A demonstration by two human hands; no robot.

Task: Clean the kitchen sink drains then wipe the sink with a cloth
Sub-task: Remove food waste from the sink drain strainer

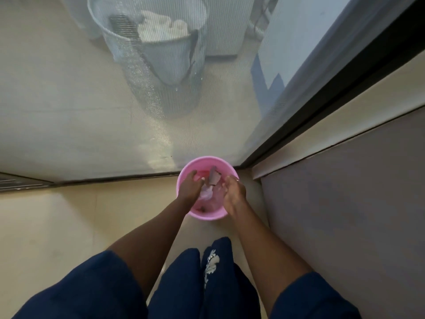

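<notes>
A small pink bucket (208, 217) stands on the cream floor just below me, close to a screen door. Both my hands are down inside it. My left hand (189, 186) and my right hand (233, 192) hold a pale, wet cloth (208, 192) between them. A grey flap of the cloth (213, 176) sticks up between the hands. The bucket's bottom is mostly hidden by my hands and the cloth. No sink is in view.
A mesh screen door (92, 111) with a dark track (115, 178) runs just past the bucket. Behind it stands a grey bucket (161, 42) holding something white. A grey cabinet face (345, 203) rises at the right. My dark blue clothing fills the bottom.
</notes>
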